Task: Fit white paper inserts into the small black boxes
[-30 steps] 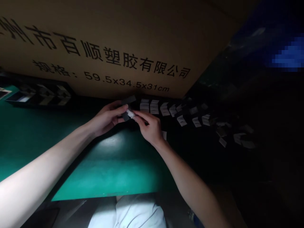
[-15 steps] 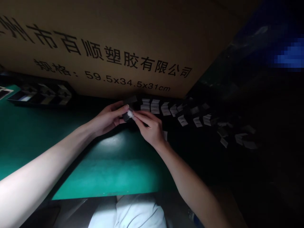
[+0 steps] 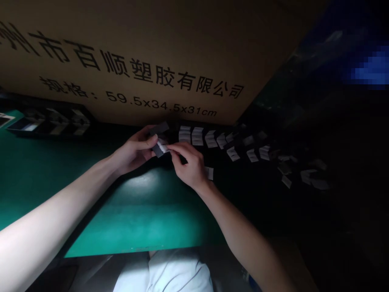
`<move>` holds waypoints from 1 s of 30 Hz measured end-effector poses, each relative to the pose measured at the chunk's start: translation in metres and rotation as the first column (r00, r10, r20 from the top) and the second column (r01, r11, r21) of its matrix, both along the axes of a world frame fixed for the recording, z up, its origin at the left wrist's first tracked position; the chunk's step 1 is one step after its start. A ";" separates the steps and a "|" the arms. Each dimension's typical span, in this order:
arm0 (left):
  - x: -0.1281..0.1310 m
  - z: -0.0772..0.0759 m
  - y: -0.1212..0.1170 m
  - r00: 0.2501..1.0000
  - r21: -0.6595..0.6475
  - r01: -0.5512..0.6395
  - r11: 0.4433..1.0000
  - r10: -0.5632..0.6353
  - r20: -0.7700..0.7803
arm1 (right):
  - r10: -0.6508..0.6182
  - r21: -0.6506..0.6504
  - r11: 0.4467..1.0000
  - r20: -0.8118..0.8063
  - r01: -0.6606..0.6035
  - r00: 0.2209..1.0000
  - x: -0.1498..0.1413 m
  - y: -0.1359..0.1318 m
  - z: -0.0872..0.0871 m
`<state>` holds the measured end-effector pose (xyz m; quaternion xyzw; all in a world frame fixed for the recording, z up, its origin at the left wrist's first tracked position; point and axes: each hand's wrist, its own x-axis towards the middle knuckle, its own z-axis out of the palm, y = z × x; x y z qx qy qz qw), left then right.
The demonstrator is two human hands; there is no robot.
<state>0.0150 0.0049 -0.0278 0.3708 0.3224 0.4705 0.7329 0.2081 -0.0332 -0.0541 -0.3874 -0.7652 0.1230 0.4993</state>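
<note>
- The left hand (image 3: pixel 133 152) is near the far edge of the bench, left of the middle. Its grip is closed on a dark flat piece (image 3: pixel 159 127), which sits tilted between the thumb and the fingers.
- A white strip (image 3: pixel 162 147) lies on the dark flat piece, right where the two hands meet. (It is small and the light is low, so its edges are hard to see.)
- The right hand (image 3: pixel 190 164) is just to the right of the left hand. Its grip is pinching the end of the white strip with the thumb and first finger.
- The bench (image 3: pixel 146 215) has a green top, and a bright patch of light falls on it below the hands.
- Many small white folded pieces (image 3: pixel 197 136) lie in a bending line on a dark part of the bench, going off to the right of the hands.
- One loose white piece (image 3: pixel 209 173) lies just beside the right hand.
- A black tray (image 3: pixel 51 121) with pale shapes in it sits far away on the left.
- A big cardboard box (image 3: pixel 121 69) stands along the far side of the bench, with black Chinese words and "59.5x34.5x31cm" printed on it.
- A white shirt (image 3: pixel 173 271) shows past the near edge of the bench.
</note>
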 end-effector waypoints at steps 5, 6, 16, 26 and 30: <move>0.002 0.001 -0.001 1.000 0.005 0.006 1.000 -0.006 0.004 | -0.023 0.034 0.999 -0.025 0.024 0.999 -0.001 -0.002 0.002; 0.003 0.002 -0.002 1.000 -0.002 0.006 1.000 -0.006 0.004 | -0.027 0.042 0.999 -0.037 0.029 0.999 -0.001 -0.002 0.002; 0.008 0.013 -0.003 0.995 -0.112 -0.076 0.991 0.069 -0.070 | -0.117 0.030 0.992 -0.046 0.119 0.992 0.002 -0.001 0.001; 0.006 0.019 -0.007 0.995 -0.117 -0.075 0.990 0.067 -0.068 | -0.112 0.044 0.993 -0.042 0.114 0.993 0.001 -0.002 0.002; 0.006 0.017 -0.004 0.995 -0.105 -0.063 0.992 0.054 -0.086 | -0.102 0.071 0.992 -0.042 0.104 0.994 0.000 -0.002 0.000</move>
